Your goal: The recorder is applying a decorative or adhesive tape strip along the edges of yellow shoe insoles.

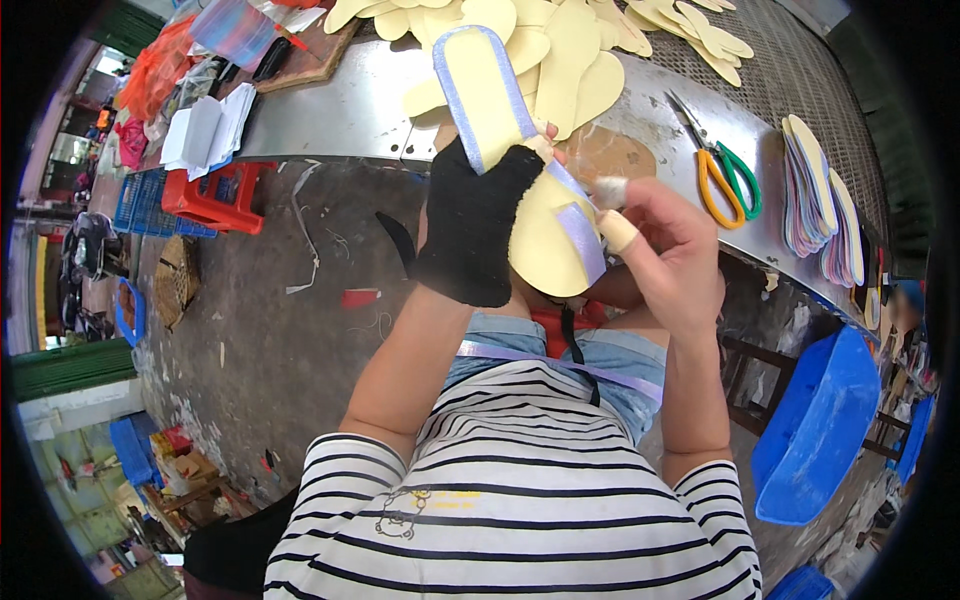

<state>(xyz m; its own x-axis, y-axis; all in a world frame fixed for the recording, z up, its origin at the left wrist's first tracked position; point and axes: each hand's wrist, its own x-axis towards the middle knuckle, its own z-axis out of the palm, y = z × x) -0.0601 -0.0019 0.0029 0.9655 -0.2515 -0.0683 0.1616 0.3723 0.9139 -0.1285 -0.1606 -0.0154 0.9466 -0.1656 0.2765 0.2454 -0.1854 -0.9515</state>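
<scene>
My left hand (470,225), in a black fingerless glove, grips a pale yellow shoe insole (500,110) that points up and away from me. A lilac ribbon (585,240) runs along the insole's edge and around its near end. My right hand (665,245), with tape wrapped on its fingertips, pinches the ribbon against the insole's right edge. The loose ribbon trails down across my lap (560,362).
A metal table (340,100) holds a heap of yellow insoles (560,40), orange and green scissors (725,175) and a stack of trimmed insoles (825,200). A blue tub (820,420) stands at my right, a red stool (215,195) on the floor at left.
</scene>
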